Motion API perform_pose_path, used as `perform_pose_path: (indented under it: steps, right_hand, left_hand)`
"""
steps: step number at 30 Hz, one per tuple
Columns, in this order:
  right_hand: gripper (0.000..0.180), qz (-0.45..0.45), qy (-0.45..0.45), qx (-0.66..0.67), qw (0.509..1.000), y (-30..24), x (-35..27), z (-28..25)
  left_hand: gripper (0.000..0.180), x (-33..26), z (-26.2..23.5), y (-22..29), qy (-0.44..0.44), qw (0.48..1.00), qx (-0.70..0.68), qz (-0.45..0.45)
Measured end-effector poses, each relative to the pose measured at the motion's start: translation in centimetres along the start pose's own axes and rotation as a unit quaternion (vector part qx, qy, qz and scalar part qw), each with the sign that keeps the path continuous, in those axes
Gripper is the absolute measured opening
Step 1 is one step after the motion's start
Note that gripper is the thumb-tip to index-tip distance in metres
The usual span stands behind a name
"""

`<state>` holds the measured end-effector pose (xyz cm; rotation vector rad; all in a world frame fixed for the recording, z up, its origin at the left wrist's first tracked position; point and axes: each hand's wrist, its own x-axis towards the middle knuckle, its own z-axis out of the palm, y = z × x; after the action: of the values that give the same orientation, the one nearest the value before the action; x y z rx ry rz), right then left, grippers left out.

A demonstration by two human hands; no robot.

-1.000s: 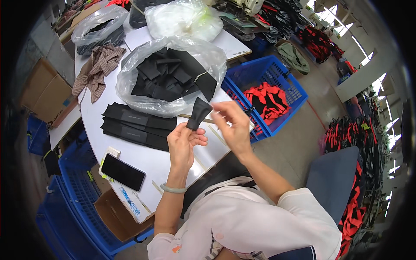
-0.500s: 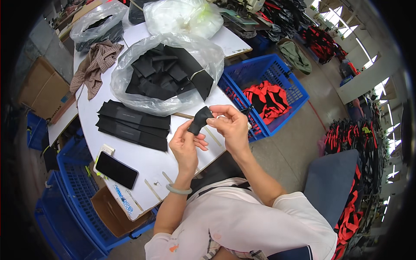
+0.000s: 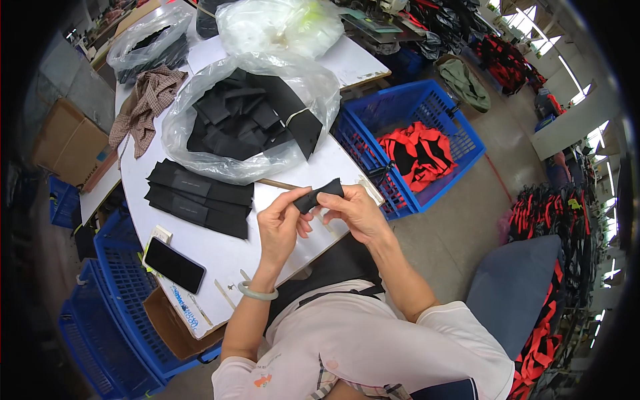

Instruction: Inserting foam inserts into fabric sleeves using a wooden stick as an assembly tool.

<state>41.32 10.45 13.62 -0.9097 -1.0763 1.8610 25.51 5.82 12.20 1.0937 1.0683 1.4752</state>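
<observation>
Between my two hands I hold a small black fabric piece (image 3: 323,194), above the right edge of the white table. My left hand (image 3: 281,217) pinches its left end, thumb and fingers closed on it. With thumb and fingertips, my right hand (image 3: 357,210) grips the other end. To the left of my hands, several flat black fabric strips (image 3: 200,199) lie in a fanned stack on the table. Just beyond stands an open clear plastic bag (image 3: 183,143) filled with black fabric pieces (image 3: 247,117), some bound in a bundle with a pale band.
A black phone (image 3: 175,265) lies on the white table (image 3: 220,257) near its left edge. A checked cloth (image 3: 145,110) is at the far left. Blue crates (image 3: 427,100) stand right, holding red and black fabric (image 3: 420,155), and more blue crates (image 3: 113,300) stand left.
The black fabric piece was bent over between my fingers and is now stretched flatter. Both hands have come slightly nearer to me, and the right has shifted rightward.
</observation>
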Motion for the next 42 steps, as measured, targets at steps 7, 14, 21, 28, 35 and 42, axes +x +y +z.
perform_pose_path:
  steps: [7,14,21,28,35,42]
  right_hand:
    - [0.030,0.121,-0.116,0.127,0.978,-0.4,-1.4,-1.3]
    - [0.036,0.129,-0.175,0.214,0.952,0.9,-1.3,-1.6]
    - [0.034,0.134,-0.175,0.018,0.975,0.8,-2.3,1.3]
    - [0.026,-0.218,-0.022,-0.457,0.862,3.3,-1.8,2.3]
    - [0.045,0.269,-0.339,0.146,0.890,2.7,0.5,1.2]
    - [0.034,0.183,-0.200,0.228,0.935,2.6,0.5,3.3]
  left_hand:
    - [0.017,1.3,-0.3,1.2,0.013,0.999,0.026,-0.034]
    - [0.018,1.4,-1.3,1.9,-0.058,0.991,0.120,-0.033]
    - [0.037,1.2,1.5,2.0,-0.022,0.922,-0.382,-0.052]
    - [0.020,0.9,3.0,1.5,0.028,0.926,-0.371,-0.054]
    - [0.019,1.8,-0.2,1.1,-0.155,0.913,-0.371,-0.070]
    - [0.036,2.2,0.3,-0.2,-0.076,0.891,-0.425,-0.143]
